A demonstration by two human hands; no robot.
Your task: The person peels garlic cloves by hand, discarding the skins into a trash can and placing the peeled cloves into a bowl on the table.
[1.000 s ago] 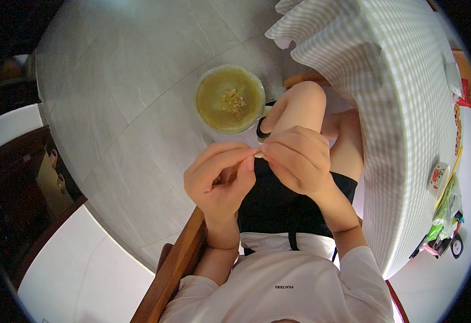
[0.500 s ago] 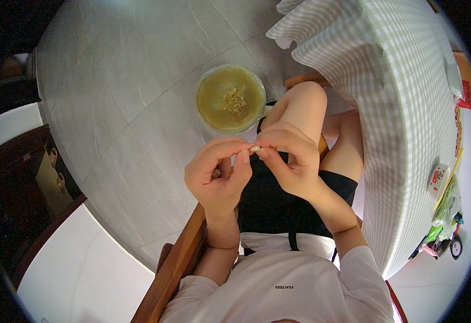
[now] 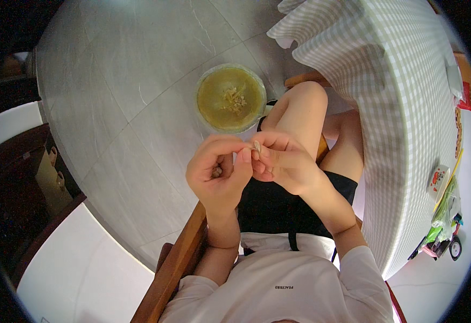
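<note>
Over my lap, my left hand [image 3: 219,167] and my right hand [image 3: 281,161] meet at the fingertips. A small pale oval seed or nut [image 3: 257,146] is pinched between my right thumb and forefinger; its exact kind is too small to tell. My left thumb and forefinger press together against its near side. Inside the curled fingers of my left hand sit small brownish seeds or nuts [image 3: 216,172], partly hidden by the palm. Beyond my hands, a round yellow-green bin [image 3: 212,96] stands on the floor with pale shell scraps [image 3: 235,100] at its bottom.
A table under a checked cloth [image 3: 378,107] runs along my right. On it lie a small white container with red print [image 3: 439,180] and a green plastic bag [image 3: 446,207]. A wooden chair arm [image 3: 179,253] is beside my left arm. Grey tiles [image 3: 138,81] cover the floor.
My right hand has turned, its fingers curling in under the thumb, and the pale piece now stands more upright. My left hand has barely moved.
</note>
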